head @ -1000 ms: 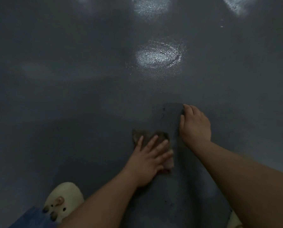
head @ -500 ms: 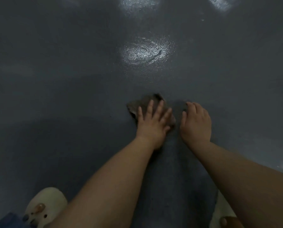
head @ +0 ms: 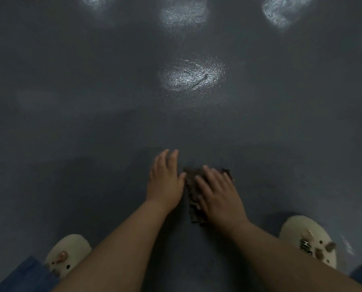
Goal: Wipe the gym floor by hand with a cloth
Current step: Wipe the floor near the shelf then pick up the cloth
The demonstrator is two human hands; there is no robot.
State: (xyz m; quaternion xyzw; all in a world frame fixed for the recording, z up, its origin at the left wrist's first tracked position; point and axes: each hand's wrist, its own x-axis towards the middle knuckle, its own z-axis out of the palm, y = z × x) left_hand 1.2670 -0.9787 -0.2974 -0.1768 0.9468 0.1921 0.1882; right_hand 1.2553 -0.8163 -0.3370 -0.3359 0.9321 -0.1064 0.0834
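Under right hand, fingers straight and slightly spread, pressing flat: dark brown cloth, ragged-edged, on floor. Left hand just beside cloth, fingers straight, together, palm down. Floor dark grey, pebbled, glossy patches. 2 cream slippers flank arms.

The cloth, pressed under the left hand half a second ago, now lies under the flat right hand, while the left hand rests open on the floor just beside it and both cream slippers show, the right slipper newly in view.
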